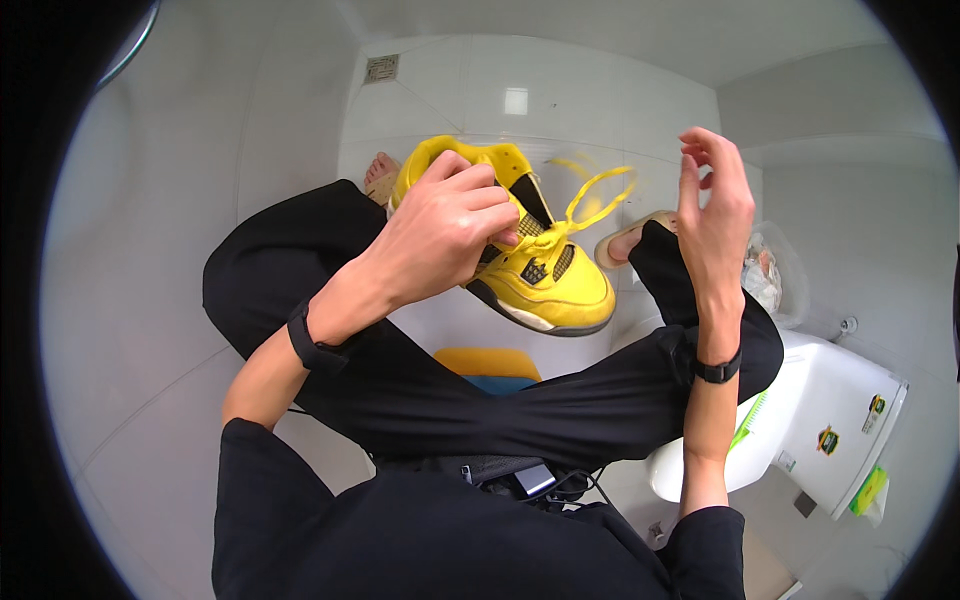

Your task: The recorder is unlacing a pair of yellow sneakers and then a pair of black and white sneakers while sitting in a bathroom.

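My left hand is closed on the upper part of a yellow sneaker, near its tongue and lacing; its fingertips are partly hidden. The sneaker is held above the floor between my knees, its toe pointing to the lower right. Yellow shoelaces stick out from its front in loops, and one part is blurred. To the right of the shoe my right hand is raised with its fingers curled and apart, holding nothing and not touching the laces.
A white toilet with a green brush on it stands at my right. Beyond my right knee is a bin with a clear liner and waste. A floor drain lies near the far wall. A yellow and blue object shows between my thighs.
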A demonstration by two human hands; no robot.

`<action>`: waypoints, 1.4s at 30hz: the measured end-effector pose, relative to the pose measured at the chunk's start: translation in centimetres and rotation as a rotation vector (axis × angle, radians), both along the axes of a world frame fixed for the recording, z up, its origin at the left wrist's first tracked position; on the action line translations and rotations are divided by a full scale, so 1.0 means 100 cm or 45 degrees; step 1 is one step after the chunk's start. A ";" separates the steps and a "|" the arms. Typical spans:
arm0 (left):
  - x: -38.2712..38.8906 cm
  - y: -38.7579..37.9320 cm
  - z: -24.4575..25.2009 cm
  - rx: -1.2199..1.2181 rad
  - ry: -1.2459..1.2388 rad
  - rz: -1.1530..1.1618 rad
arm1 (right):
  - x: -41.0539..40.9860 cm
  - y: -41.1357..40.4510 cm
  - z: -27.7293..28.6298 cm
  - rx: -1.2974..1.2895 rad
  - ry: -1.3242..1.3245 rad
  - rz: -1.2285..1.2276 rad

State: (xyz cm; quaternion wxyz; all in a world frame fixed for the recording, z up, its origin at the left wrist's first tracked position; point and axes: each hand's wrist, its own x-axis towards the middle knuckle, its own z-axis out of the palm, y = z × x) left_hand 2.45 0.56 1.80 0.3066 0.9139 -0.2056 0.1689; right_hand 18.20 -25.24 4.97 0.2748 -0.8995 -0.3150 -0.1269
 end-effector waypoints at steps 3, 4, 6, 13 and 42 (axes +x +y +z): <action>0.000 0.001 -0.003 -0.023 0.043 0.027 | -0.020 0.006 0.013 0.269 0.009 0.273; -0.001 0.001 -0.002 -0.028 0.068 0.053 | -0.030 0.012 0.014 0.271 0.087 0.433; 0.001 0.003 -0.002 -0.031 0.094 0.063 | -0.046 0.028 0.000 0.131 0.019 0.635; 0.003 0.001 0.000 0.055 0.063 0.062 | -0.063 0.033 -0.035 -0.103 0.040 0.653; 0.000 -0.002 0.001 0.100 0.076 0.058 | -0.038 0.027 -0.024 -0.255 -0.269 0.694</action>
